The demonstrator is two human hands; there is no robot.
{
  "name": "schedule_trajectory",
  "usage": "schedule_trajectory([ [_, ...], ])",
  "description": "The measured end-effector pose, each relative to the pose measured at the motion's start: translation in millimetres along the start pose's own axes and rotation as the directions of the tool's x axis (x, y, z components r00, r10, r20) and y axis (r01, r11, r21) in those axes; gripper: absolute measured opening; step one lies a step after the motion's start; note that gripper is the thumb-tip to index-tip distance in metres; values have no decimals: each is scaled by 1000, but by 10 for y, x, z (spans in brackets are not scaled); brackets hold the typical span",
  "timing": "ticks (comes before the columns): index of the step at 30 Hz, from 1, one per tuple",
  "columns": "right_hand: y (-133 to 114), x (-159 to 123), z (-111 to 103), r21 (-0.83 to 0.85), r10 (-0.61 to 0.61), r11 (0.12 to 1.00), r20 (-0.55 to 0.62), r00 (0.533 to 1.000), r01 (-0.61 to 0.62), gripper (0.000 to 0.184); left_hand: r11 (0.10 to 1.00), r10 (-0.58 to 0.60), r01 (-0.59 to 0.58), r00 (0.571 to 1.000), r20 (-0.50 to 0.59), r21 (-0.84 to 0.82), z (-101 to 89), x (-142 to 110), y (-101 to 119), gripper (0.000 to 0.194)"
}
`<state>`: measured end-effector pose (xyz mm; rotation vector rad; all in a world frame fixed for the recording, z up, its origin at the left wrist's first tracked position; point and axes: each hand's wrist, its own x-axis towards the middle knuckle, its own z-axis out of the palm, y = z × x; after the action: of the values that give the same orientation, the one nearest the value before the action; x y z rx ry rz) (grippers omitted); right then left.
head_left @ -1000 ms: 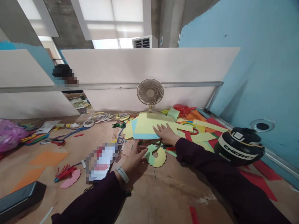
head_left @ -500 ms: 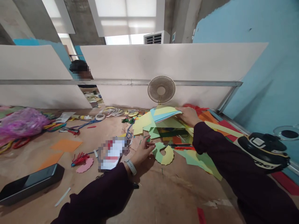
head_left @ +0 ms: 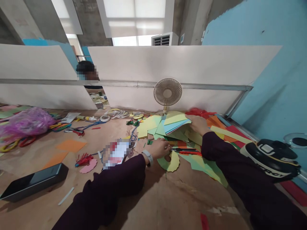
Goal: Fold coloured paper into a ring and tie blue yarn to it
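While the right hand (head_left: 198, 124) keeps the paper sheets (head_left: 176, 118) pinched by their edge, the left hand (head_left: 160, 148) now reaches over the scalloped ring (head_left: 174, 163) just beneath, bringing the cutter (head_left: 184, 149) within grasp; whether it grips anything is hidden.

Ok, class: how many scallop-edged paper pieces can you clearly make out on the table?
2: a green-and-yellow piece by the left hand, and a pink piece beside the red tassels. Others may be hidden or too small to tell.
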<state>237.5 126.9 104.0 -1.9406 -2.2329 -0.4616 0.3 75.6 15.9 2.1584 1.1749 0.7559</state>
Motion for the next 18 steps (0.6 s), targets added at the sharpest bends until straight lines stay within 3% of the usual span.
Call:
schedule_trajectory([
  [4, -149, -16, 59, 10, -4, 1000, 6, 1000, 4, 46, 995, 25, -27, 999, 23, 92, 142, 241, 40, 4],
  [8, -189, -35, 107, 18, -20, 1000, 19, 1000, 19, 47, 992, 60, -56, 998, -31, 112, 166, 364, 0, 29],
  [12, -216, -27, 188, 32, -38, 999, 42, 998, 37, 34, 996, 76, -73, 996, -46, 59, 181, 564, -33, 53],
  [18, -312, -28, 287, 59, -61, 997, 57, 997, 58, 29, 985, 70, -84, 993, -94, -150, 352, 912, 49, 29],
])
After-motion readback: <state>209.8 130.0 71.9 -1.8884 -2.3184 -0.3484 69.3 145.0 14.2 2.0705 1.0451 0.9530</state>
